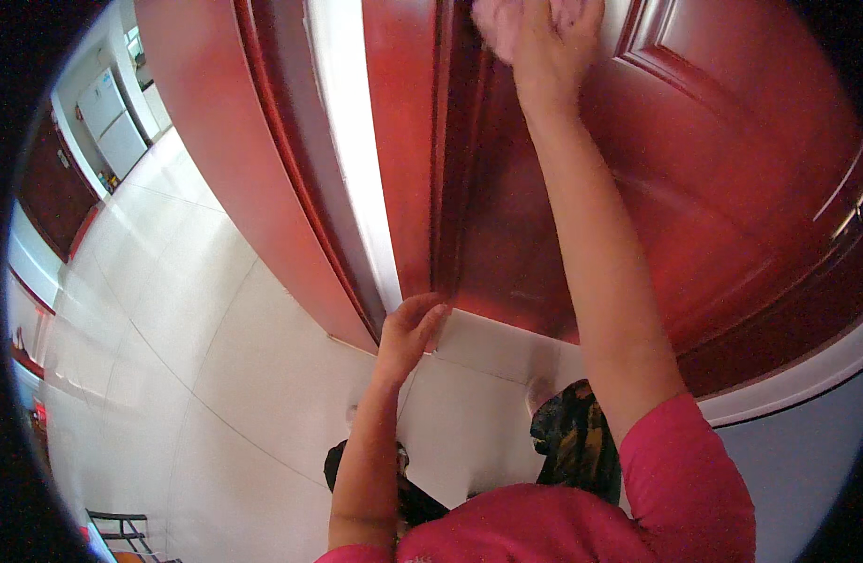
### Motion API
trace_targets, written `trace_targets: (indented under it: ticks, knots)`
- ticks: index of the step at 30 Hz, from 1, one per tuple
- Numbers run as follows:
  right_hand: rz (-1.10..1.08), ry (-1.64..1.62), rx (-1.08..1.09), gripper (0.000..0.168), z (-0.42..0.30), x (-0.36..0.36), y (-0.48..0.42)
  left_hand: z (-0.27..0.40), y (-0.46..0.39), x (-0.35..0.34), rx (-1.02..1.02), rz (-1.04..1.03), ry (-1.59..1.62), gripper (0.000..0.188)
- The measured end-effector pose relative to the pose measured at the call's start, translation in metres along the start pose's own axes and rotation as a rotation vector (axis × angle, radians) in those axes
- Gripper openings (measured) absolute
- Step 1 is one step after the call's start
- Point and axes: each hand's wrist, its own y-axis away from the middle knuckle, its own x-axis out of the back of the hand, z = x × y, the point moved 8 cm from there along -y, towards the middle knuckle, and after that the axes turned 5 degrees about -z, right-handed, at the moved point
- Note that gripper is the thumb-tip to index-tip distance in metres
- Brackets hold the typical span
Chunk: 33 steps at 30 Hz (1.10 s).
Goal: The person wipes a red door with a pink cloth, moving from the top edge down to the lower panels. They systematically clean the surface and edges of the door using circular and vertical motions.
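Note:
Near the top edge, my right hand (pixel 559 42) presses a pink cloth (pixel 500 28) against the upper part of a glossy red panelled door (pixel 727 141). The cloth is cut off by the picture's edge, and the hand partly covers it. Lower down, my left hand (pixel 412 327) hangs in front of the bottom of the red door frame (pixel 407 176). Its fingers are loosely curved with the thumb apart, and nothing shows in them. Whether it touches the frame I cannot tell.
A bright white strip (pixel 357 141) runs between the frame and another red wooden panel (pixel 199 105) at left. Pale floor tiles (pixel 263 394) lie below. A white refrigerator (pixel 111 123) and a dark door (pixel 55 179) stand far left. Metal handle (pixel 853 211) at right; dark metal rack (pixel 118 524) lower left.

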Motion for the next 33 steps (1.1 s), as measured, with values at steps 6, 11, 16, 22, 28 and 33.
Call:
trace_targets:
  ticks: [6,11,16,22,28,33]
  knots:
    - [-0.03,-0.458,-0.062,0.047,0.037,-0.035,0.046,0.009,0.002,0.011,-0.033,-0.005,0.017,0.032]
    - [0.002,-0.115,-0.318,0.044,0.127,0.008,0.192,0.003,0.014,0.024,-0.021,0.012,-0.013,0.032]
    - [0.098,-0.277,-0.997,0.029,0.199,0.042,0.384,0.0,0.013,0.034,0.008,0.009,0.025,0.03]
    - [0.173,-0.542,-1.519,0.015,0.207,0.032,0.384,-0.005,0.018,0.046,0.039,0.06,-0.024,0.029]
    - [-0.02,-0.372,-0.556,0.051,0.049,-0.02,0.162,0.0,0.018,0.047,-0.006,0.069,-0.015,0.032]
    - [-0.118,-0.037,-0.058,0.05,-0.003,-0.036,0.084,0.008,0.018,0.04,0.031,0.043,-0.026,0.032]
